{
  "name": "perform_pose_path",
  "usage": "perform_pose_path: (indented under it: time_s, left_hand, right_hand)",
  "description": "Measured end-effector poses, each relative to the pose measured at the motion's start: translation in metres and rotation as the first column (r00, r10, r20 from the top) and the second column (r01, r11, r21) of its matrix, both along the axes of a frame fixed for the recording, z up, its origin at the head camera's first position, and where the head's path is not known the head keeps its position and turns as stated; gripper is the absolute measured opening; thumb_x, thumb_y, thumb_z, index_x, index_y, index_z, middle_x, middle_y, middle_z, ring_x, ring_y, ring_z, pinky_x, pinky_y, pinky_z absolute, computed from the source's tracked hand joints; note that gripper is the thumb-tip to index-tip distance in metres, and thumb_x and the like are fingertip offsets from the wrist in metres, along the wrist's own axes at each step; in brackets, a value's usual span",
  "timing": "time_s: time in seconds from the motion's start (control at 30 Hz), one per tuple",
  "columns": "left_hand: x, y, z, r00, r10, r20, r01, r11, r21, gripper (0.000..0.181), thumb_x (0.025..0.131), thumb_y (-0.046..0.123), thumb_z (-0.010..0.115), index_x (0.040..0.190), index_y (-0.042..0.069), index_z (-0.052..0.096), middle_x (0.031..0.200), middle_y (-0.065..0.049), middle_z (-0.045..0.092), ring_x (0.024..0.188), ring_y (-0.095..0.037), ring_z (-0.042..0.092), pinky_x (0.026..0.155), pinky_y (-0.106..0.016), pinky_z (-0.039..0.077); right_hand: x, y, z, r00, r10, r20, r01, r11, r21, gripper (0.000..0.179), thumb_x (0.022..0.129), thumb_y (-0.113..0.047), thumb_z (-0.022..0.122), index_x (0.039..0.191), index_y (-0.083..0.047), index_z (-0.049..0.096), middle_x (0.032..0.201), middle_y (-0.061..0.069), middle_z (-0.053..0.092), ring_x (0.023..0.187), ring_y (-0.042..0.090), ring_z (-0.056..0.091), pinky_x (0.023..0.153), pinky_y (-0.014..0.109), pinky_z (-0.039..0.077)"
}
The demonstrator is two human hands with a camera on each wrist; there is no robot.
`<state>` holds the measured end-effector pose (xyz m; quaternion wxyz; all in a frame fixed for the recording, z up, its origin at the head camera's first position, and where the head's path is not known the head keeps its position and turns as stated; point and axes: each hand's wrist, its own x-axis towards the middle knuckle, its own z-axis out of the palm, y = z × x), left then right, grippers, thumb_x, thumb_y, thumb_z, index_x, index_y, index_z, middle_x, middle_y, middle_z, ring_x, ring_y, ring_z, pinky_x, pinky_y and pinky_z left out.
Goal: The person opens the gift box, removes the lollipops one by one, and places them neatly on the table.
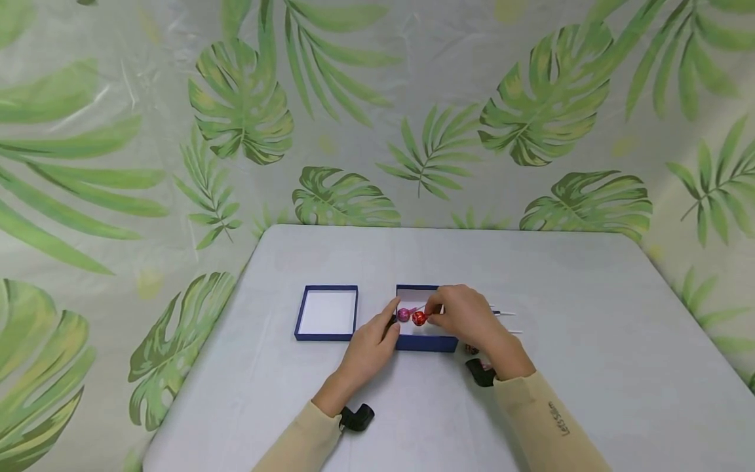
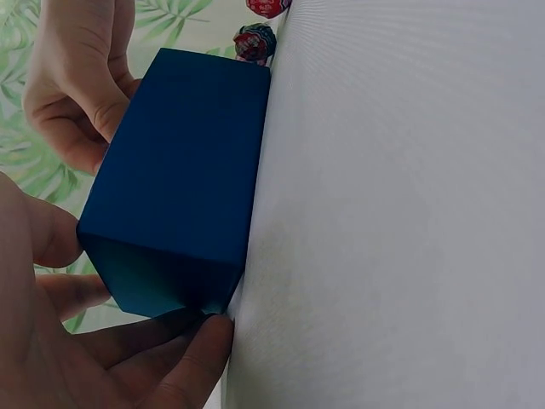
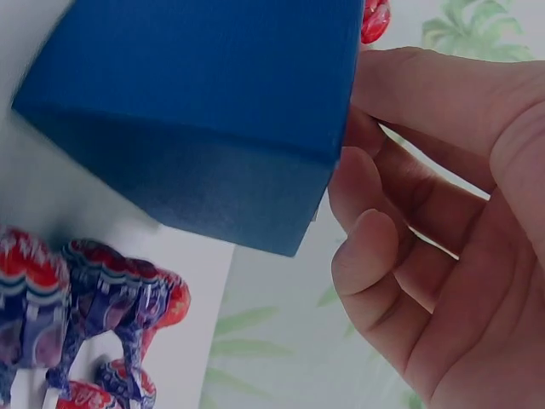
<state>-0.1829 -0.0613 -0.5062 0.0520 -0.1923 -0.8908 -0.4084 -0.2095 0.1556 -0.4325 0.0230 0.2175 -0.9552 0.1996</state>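
My right hand (image 1: 463,313) pinches a red-wrapped lollipop (image 1: 419,318) just behind its head, over the inside of an open blue box (image 1: 426,343). A pink-wrapped lollipop (image 1: 404,315) lies in the box, its stick slanting toward the right hand. My left hand (image 1: 370,344) rests against the box's left wall, thumb near the front corner and fingers along the side. In the right wrist view the box wall (image 3: 196,77) hides the pinching fingertips, and only a bit of red wrapper (image 3: 375,20) shows above it.
A shallow blue-rimmed lid (image 1: 326,337) lies white side up, left of the box. To the box's right are several more lollipops (image 3: 111,285), partly under the right forearm, with white sticks (image 1: 504,313) pointing right. A white cloth (image 1: 248,387) covers the table.
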Motion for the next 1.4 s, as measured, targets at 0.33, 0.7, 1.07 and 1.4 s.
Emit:
perform_pose_path:
  time_s: [0.33,0.7,1.07,1.4]
  left_hand:
    - [0.0,0.0,-0.001,1.0,-0.003,0.002,0.003,1.0,0.006,0.052,0.106,0.026,0.048,0.157,0.021,0.037,0.151,-0.003,0.049,0.138,-0.017,0.045,0.111,-0.04,0.04]
    - [-0.002,0.0,-0.003,1.0,0.008,-0.009,-0.008,1.0,-0.001,0.052,0.106,0.024,0.05,0.157,0.02,0.039,0.149,-0.006,0.051,0.137,-0.019,0.046,0.111,-0.04,0.04]
    - [-0.003,0.0,-0.004,1.0,0.009,-0.019,-0.009,1.0,-0.01,0.053,0.105,0.026,0.049,0.157,0.021,0.039,0.149,-0.004,0.051,0.137,-0.018,0.046,0.111,-0.04,0.04]
    - [-0.001,0.0,-0.002,1.0,0.008,-0.013,-0.008,1.0,-0.01,0.052,0.106,0.028,0.048,0.157,0.02,0.039,0.149,-0.004,0.051,0.137,-0.018,0.047,0.111,-0.04,0.04]
  right_hand:
    - [-0.001,0.008,0.003,1.0,0.003,0.0,-0.003,1.0,0.011,0.005,0.085,-0.017,0.081,0.086,-0.021,0.079,0.078,-0.012,0.063,0.069,0.008,0.056,0.062,0.029,0.049]
    - [0.004,0.019,0.007,0.999,-0.033,0.005,0.033,0.999,-0.006,0.005,0.085,-0.019,0.082,0.087,-0.021,0.078,0.08,-0.011,0.062,0.071,0.009,0.056,0.062,0.029,0.049]
    - [0.006,0.031,0.005,0.998,-0.065,0.021,0.065,0.998,-0.011,0.004,0.086,-0.018,0.081,0.088,-0.019,0.078,0.079,-0.011,0.061,0.074,0.01,0.058,0.067,0.032,0.05]
    - [0.01,0.052,0.003,0.996,-0.092,0.014,0.092,0.996,-0.006,0.006,0.086,-0.017,0.08,0.087,-0.022,0.077,0.08,-0.012,0.062,0.074,0.012,0.058,0.064,0.033,0.048]
